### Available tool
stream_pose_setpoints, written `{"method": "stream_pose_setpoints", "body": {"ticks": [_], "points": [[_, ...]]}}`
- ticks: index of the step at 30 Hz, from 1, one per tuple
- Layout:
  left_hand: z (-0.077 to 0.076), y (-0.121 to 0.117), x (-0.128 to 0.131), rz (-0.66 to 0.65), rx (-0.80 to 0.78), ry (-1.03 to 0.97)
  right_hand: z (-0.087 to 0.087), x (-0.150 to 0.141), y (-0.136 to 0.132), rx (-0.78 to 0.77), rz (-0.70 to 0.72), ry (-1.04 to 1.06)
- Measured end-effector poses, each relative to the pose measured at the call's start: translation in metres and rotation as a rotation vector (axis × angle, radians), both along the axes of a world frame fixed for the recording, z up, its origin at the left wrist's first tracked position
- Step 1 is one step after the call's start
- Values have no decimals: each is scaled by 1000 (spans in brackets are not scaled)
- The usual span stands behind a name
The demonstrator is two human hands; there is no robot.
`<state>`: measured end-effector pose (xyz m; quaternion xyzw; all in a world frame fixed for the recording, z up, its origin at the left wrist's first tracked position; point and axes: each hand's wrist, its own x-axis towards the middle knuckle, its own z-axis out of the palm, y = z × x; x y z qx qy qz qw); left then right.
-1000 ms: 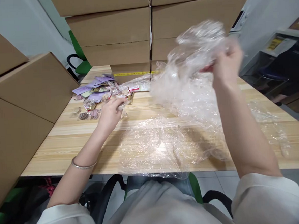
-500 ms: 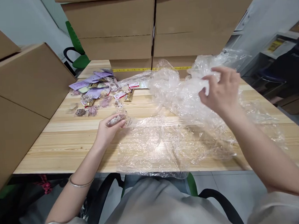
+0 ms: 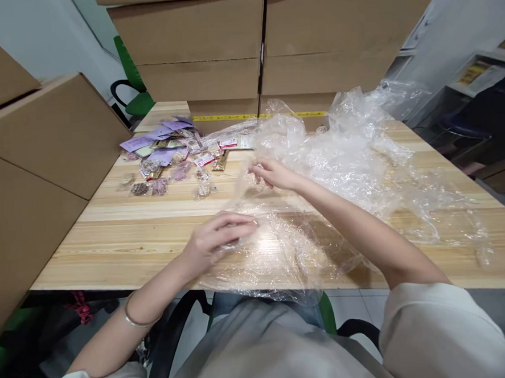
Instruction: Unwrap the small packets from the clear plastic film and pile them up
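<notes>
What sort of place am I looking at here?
Probably a storeroom or small packing space: large cardboard boxes line the far and left sides of a wooden table, where crumpled clear plastic lies near a pile of small packets.

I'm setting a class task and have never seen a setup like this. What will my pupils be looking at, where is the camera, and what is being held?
There is no machine here: a person works bare-handed, and every picture comes from one head-worn camera looking forward and down. On the wooden table, purple packets and a gold packet lie far left, with crumpled clear plastic film to the right. The right hand seems to pinch a clear plastic sheet; the left hand is at its left side, but blur hides whether it grips anything. Cardboard boxes stand behind.
</notes>
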<state>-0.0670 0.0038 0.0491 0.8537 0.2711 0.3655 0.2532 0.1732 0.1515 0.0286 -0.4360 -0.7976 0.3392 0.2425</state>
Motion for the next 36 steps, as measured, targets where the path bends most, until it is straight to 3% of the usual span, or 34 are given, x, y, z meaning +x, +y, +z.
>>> {"method": "stream_pose_setpoints", "body": {"ticks": [3, 5, 8, 11, 16, 20, 23, 25, 29, 33, 36], "points": [[-16, 8, 14, -164, 85, 190, -6, -11, 22, 100, -149, -139], [-33, 17, 20, -214, 102, 368, -8, -12, 21, 182, -210, -242], [-57, 30, 23, -248, 39, 612, -2, -2, -5, 334, -171, -354], [-68, 38, 21, -298, -28, 691, 8, 16, -49, 409, -77, -409], [-51, 35, 6, -287, -100, 650, 10, 64, -115, 363, 184, -483], [-31, 33, -36, -197, -121, 645, -4, 106, -152, 281, 244, -570], [-33, 36, -71, -30, -6, 729, -14, 118, -172, 236, 276, -513], [-39, 37, -86, 28, 75, 783, -19, 112, -179, 238, 285, -446], [-43, 32, -86, -32, 105, 790, -25, 89, -179, 255, 320, -320], [-37, 26, -72, -109, -8, 691, -29, 81, -172, 129, 365, -159], [-42, 26, -67, -167, -154, 562, -29, 86, -167, -33, 298, -62]]}}
